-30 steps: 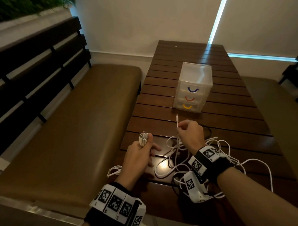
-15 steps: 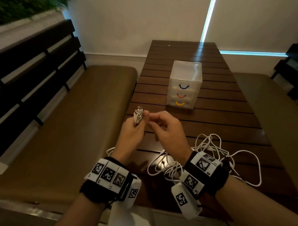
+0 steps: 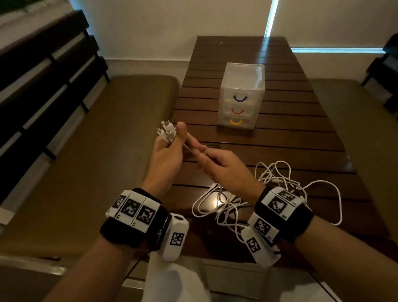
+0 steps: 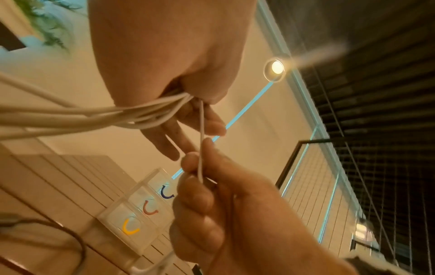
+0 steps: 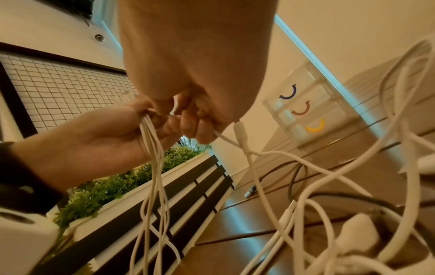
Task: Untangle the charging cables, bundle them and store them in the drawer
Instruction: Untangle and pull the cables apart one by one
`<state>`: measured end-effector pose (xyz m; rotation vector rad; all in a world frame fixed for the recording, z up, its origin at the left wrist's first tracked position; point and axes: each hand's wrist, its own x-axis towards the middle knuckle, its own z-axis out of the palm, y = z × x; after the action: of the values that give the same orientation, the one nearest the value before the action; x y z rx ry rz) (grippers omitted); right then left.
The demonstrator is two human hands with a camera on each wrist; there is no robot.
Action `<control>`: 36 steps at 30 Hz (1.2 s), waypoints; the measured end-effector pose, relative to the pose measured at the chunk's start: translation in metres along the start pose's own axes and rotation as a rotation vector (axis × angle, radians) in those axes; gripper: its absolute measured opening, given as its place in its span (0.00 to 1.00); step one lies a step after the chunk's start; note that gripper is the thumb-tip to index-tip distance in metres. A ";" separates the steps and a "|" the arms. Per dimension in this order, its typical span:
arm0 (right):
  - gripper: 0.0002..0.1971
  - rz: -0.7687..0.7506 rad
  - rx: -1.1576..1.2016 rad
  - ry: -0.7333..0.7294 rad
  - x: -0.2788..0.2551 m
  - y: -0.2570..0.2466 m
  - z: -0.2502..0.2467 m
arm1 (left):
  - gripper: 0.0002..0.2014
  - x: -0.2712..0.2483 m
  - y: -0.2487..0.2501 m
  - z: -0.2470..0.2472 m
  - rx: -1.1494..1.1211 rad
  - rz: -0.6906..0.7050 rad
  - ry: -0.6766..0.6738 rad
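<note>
White charging cables [image 3: 269,193] are split between hands and table: several connector ends [image 3: 167,131] are gathered upright in the left hand [image 3: 166,156], fingers curled round the bunch, plugs sticking out past the thumb. One thin cable strand [image 4: 201,137] is stretched taut from that bunch to the right hand [image 3: 225,170], where it is pinched between thumb and curled fingers. Both hands are held just above the near part of the slatted wooden table [image 3: 290,134], close together, almost touching. The loose tangle is left lying on the table below and to the right of the right wrist, with strands hanging down from the left hand in the right wrist view. A small clear three-drawer organizer [image 3: 241,95] with blue, red and yellow handles is seen farther back on the table, all drawers closed, well apart from the hands. A brown cushioned bench [image 3: 99,159] is seen left of the table.
</note>
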<state>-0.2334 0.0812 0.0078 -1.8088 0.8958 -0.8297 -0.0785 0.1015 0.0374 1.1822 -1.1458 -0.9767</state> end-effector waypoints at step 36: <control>0.14 -0.174 -0.759 -0.053 0.024 -0.008 -0.091 | 0.12 -0.016 0.008 -0.004 0.722 0.229 0.081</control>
<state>-0.2953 0.0240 0.0503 -2.5791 1.1216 -0.5711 -0.0777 0.1186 0.0427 1.5857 -1.5898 -0.3269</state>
